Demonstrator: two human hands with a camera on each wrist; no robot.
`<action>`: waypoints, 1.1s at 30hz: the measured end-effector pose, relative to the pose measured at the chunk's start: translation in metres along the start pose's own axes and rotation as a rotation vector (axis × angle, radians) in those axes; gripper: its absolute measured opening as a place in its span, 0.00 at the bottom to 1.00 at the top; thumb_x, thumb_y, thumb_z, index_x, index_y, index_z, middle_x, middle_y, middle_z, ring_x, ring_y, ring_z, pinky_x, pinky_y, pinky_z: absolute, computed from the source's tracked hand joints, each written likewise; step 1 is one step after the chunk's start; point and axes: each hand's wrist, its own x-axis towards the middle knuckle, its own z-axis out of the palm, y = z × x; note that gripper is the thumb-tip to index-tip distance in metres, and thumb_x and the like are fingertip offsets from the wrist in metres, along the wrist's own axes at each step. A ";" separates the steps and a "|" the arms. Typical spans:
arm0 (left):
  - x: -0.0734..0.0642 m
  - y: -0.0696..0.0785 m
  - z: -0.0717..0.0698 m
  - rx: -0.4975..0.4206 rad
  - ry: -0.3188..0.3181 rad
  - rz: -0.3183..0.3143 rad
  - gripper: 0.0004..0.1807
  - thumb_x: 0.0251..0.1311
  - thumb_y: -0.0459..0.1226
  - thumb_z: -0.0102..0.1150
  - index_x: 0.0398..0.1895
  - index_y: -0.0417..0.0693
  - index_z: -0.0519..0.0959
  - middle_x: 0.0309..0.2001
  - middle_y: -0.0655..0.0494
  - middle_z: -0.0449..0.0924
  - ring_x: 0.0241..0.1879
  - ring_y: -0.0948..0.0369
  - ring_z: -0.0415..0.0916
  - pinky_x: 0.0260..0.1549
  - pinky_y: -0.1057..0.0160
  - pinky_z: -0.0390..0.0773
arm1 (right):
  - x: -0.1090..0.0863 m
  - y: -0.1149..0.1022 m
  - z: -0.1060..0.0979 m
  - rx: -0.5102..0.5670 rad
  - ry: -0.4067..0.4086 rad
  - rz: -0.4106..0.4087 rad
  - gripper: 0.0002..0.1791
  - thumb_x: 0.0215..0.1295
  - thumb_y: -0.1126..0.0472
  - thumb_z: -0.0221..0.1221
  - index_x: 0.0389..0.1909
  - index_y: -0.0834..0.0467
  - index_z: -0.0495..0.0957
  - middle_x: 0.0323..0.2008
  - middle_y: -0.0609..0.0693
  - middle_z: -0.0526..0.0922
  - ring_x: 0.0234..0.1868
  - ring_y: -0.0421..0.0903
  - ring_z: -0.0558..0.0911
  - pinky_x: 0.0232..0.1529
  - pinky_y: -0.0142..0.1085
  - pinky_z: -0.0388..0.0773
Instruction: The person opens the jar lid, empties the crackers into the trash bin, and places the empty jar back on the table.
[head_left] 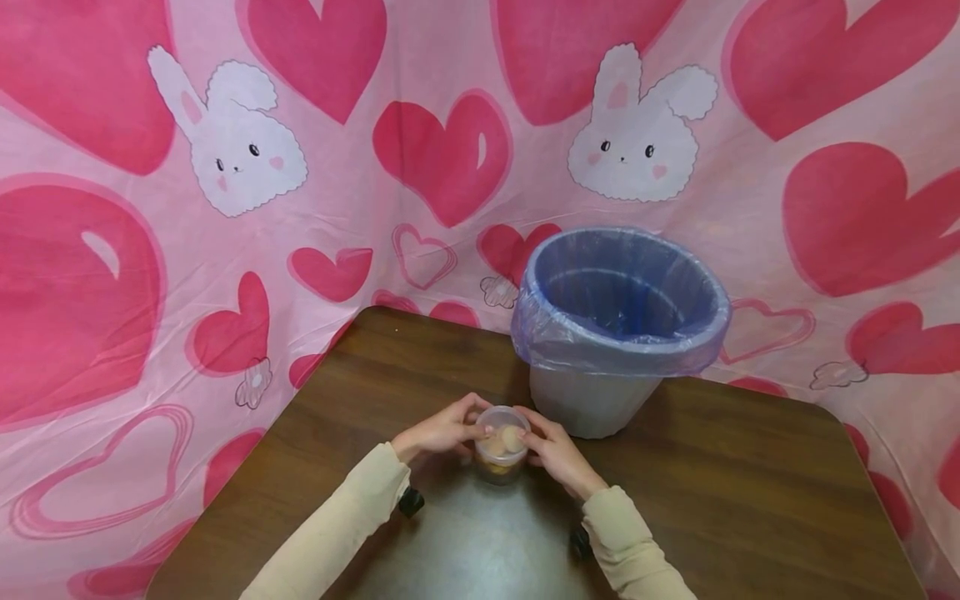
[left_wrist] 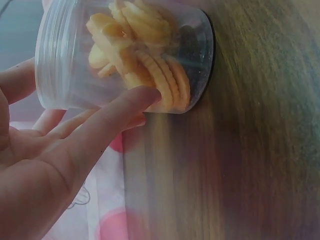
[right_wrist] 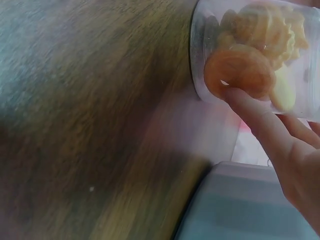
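Note:
A clear plastic jar (head_left: 501, 477) stands upright on the table between my two hands. Inside it are several cookies (left_wrist: 165, 80), some ridged and golden; a rounder brown cookie (right_wrist: 240, 72) shows through the wall in the right wrist view. My left hand (head_left: 444, 427) grips the jar's left side, its thumb up by the rim and a finger lying along the wall. From the right, my right hand (head_left: 557, 450) holds the opposite side, with a fingertip against the wall beside the brown cookie. The ridged neck of the jar (left_wrist: 50, 60) shows in the left wrist view.
A light grey bin (head_left: 588, 404) with a blue translucent liner (head_left: 618, 357) stands on the brown wooden table (head_left: 735, 467), just behind and right of the jar. A pink cloth (head_left: 337, 192) with hearts and rabbits hangs behind the table's back and side edges.

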 end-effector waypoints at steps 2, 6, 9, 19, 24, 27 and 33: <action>0.000 0.001 0.002 0.008 0.005 -0.005 0.20 0.69 0.37 0.51 0.59 0.40 0.61 0.54 0.35 0.77 0.43 0.55 0.80 0.39 0.44 0.83 | -0.001 0.001 -0.002 -0.003 -0.004 -0.002 0.28 0.72 0.62 0.48 0.72 0.60 0.59 0.70 0.65 0.61 0.64 0.62 0.70 0.53 0.57 0.77; 0.002 0.002 0.007 0.023 0.014 -0.011 0.20 0.68 0.38 0.53 0.58 0.40 0.62 0.53 0.37 0.77 0.43 0.55 0.80 0.38 0.46 0.83 | -0.003 0.003 -0.005 -0.006 -0.011 -0.007 0.28 0.72 0.61 0.48 0.72 0.60 0.60 0.69 0.64 0.63 0.63 0.60 0.71 0.53 0.56 0.77; 0.004 0.002 0.009 0.023 0.015 -0.012 0.20 0.67 0.38 0.54 0.57 0.40 0.62 0.52 0.37 0.78 0.43 0.55 0.80 0.38 0.44 0.83 | -0.005 0.003 -0.008 -0.016 -0.021 -0.014 0.28 0.72 0.61 0.48 0.72 0.61 0.59 0.69 0.65 0.63 0.62 0.59 0.72 0.53 0.55 0.78; 0.005 0.007 0.014 0.022 0.012 -0.037 0.19 0.67 0.38 0.55 0.54 0.40 0.62 0.52 0.36 0.78 0.45 0.52 0.80 0.36 0.45 0.83 | -0.011 0.004 -0.009 -0.026 -0.007 -0.019 0.27 0.73 0.63 0.45 0.71 0.62 0.59 0.69 0.65 0.63 0.63 0.61 0.71 0.53 0.55 0.78; 0.005 0.010 0.017 0.021 0.007 -0.045 0.20 0.67 0.38 0.54 0.55 0.41 0.61 0.53 0.36 0.78 0.44 0.52 0.80 0.35 0.46 0.84 | -0.012 0.005 -0.011 -0.022 -0.005 -0.018 0.27 0.73 0.63 0.46 0.71 0.62 0.59 0.69 0.65 0.62 0.62 0.60 0.71 0.53 0.55 0.78; 0.006 0.009 0.019 0.023 0.010 -0.046 0.20 0.67 0.38 0.54 0.56 0.41 0.61 0.52 0.36 0.79 0.44 0.53 0.80 0.34 0.47 0.84 | -0.013 0.005 -0.012 -0.016 -0.005 -0.022 0.27 0.74 0.62 0.46 0.71 0.62 0.59 0.69 0.65 0.62 0.62 0.60 0.71 0.53 0.55 0.78; 0.009 0.006 0.021 0.031 0.005 -0.041 0.21 0.66 0.38 0.56 0.56 0.41 0.61 0.50 0.38 0.80 0.42 0.54 0.81 0.32 0.49 0.84 | -0.016 0.007 -0.013 -0.019 0.017 -0.017 0.27 0.74 0.60 0.46 0.71 0.62 0.60 0.69 0.65 0.62 0.63 0.61 0.71 0.54 0.54 0.78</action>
